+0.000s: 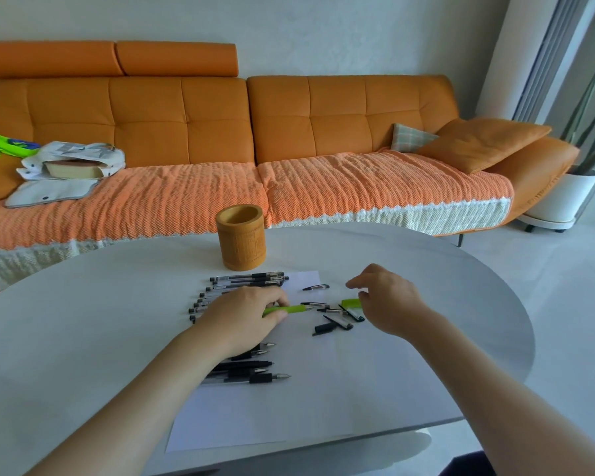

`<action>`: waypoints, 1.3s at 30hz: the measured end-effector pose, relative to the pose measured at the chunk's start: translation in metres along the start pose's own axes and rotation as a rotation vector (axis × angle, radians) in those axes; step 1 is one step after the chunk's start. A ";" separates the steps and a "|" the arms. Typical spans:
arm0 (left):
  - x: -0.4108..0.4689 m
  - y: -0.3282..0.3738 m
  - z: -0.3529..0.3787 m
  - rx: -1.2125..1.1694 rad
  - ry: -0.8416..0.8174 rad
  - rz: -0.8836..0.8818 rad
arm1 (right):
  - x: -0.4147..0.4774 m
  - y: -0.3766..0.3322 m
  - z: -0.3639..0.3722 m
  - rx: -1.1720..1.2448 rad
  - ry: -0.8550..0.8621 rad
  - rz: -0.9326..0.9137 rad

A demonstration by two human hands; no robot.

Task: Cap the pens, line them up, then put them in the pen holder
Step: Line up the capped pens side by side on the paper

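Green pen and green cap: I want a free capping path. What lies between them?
In the head view, loose black caps lie on the paper between the green pen and the green cap.

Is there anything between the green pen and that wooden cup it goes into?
Yes: a row of black pens lies on the paper between the green pen, held by the left hand, and the pen holder.
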State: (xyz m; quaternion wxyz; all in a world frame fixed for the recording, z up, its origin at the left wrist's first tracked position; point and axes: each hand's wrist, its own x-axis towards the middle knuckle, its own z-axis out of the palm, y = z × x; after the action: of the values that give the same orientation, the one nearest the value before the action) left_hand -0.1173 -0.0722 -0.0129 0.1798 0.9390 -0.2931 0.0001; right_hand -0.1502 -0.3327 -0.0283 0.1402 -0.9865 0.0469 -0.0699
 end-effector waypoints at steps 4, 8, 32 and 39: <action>-0.002 0.000 0.000 -0.011 0.015 -0.011 | 0.001 0.005 0.000 -0.036 -0.068 0.006; -0.004 0.001 -0.004 -0.002 0.035 -0.027 | 0.004 -0.001 0.001 -0.057 -0.071 0.017; -0.017 -0.033 -0.015 -0.134 0.191 -0.040 | 0.001 -0.073 0.007 0.469 0.000 -0.231; -0.017 -0.032 -0.015 -0.164 0.144 0.016 | -0.003 -0.084 0.013 0.469 -0.012 -0.287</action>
State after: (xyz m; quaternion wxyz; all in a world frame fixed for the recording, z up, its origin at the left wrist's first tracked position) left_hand -0.1123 -0.0337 -0.0117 0.2768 0.9163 -0.2859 0.0449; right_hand -0.1448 -0.2489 -0.0176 0.3538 -0.9241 -0.1115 -0.0919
